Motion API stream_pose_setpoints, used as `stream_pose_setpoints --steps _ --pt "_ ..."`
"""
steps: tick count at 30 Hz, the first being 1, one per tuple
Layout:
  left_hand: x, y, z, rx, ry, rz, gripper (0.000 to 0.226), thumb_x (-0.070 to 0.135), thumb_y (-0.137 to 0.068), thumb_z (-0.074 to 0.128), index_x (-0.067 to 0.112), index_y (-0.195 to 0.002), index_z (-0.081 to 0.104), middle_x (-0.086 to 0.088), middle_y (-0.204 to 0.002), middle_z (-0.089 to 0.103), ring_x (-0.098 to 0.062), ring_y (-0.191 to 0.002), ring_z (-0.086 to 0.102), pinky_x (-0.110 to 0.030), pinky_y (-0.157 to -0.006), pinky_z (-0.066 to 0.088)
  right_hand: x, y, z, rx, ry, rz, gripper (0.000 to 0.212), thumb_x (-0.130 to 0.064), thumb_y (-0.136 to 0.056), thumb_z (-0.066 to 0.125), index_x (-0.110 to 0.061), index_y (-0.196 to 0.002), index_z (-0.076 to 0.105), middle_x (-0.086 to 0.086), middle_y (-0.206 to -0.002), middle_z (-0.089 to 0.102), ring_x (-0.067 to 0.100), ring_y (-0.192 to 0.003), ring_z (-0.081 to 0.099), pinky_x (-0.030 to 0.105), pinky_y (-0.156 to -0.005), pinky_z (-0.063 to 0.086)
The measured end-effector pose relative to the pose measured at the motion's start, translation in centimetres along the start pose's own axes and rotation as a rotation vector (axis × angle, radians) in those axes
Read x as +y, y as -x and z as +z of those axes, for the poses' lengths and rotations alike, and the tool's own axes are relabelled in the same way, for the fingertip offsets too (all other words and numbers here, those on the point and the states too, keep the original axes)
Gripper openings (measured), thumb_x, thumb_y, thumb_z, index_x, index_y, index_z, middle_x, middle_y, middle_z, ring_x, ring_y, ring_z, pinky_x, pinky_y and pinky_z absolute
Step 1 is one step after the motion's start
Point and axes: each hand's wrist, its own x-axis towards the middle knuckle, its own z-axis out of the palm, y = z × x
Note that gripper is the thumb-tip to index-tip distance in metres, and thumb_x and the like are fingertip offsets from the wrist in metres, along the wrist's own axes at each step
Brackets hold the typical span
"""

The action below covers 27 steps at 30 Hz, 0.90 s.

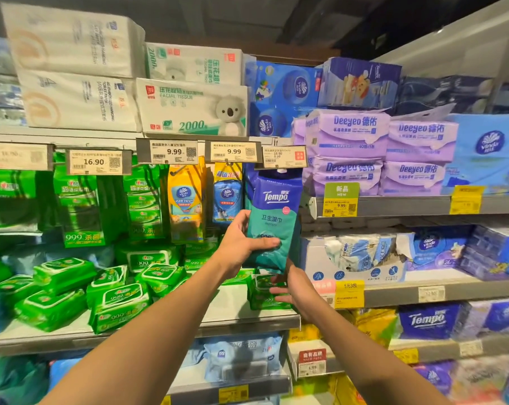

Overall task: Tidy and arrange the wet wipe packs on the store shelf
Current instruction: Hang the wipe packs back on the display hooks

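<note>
A blue-and-teal Tempo wet wipe pack [276,211] is held upright in front of the hanging row, just under a price tag. My left hand [241,241] grips its lower left edge, thumb across the front. My right hand [294,287] is just below the pack's bottom corner, fingers stretched out to the left and apart, above a green 999 wipe pack [262,299]. Whether it touches the Tempo pack is unclear. Several green 999 wipe packs [115,305] lie jumbled and tilted on the grey shelf [229,311].
Yellow [186,200] and blue [227,194] Vinda wipe packs hang left of the Tempo pack, with green packs [80,206] hanging further left. Price tags [232,152] line the rail above. Purple Deeyeo tissue packs [349,147] and blue tissue packs fill the right-hand shelves.
</note>
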Motion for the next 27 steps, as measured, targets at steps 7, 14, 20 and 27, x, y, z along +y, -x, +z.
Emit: stream_pose_setpoints --steps 7,14,20,27 --pt "-0.9 -1.9 0.0 0.097 0.003 0.0 0.065 -0.008 -0.062 0.084 0.009 -0.114 0.05 -0.012 -0.109 0.072 -0.031 -0.098 0.071 -0.047 -0.083 0.058 0.4 -0.7 -1.0 -0.011 -0.001 -0.03 0.056 -0.058 -0.1 0.032 -0.015 -0.13 0.052 0.014 -0.112 0.065 0.032 -0.101 0.067 0.04 -0.082 0.057" --pt "-2.8 -3.5 -0.5 0.187 0.0 -0.064 0.061 -0.004 -0.065 0.085 0.006 -0.113 0.048 -0.014 -0.108 0.071 -0.03 -0.094 0.072 -0.049 -0.081 0.059 0.6 -2.3 -1.7 -0.012 -0.002 -0.036 0.053 -0.053 -0.101 0.038 -0.018 -0.14 0.046 0.009 -0.11 0.065 0.025 -0.095 0.068 0.038 -0.081 0.058" --pt "-3.4 -4.8 -0.7 0.187 0.002 -0.077 0.065 -0.004 -0.065 0.085 0.006 -0.117 0.047 -0.015 -0.109 0.071 -0.029 -0.093 0.073 -0.047 -0.08 0.059 0.9 -3.7 -1.9 -0.013 0.016 -0.023 0.053 -0.057 -0.097 0.043 -0.022 -0.138 0.046 0.006 -0.111 0.066 0.024 -0.096 0.069 0.042 -0.088 0.058" --pt "-3.4 -3.9 -0.4 0.079 0.042 0.022 0.066 -0.01 -0.06 0.083 0.011 -0.114 0.051 -0.014 -0.111 0.071 -0.032 -0.101 0.069 -0.045 -0.081 0.058 0.3 -3.9 -0.9 -0.039 0.044 -0.037 0.046 -0.061 -0.098 0.033 -0.027 -0.124 0.051 0.004 -0.112 0.066 0.023 -0.095 0.07 0.039 -0.083 0.058"
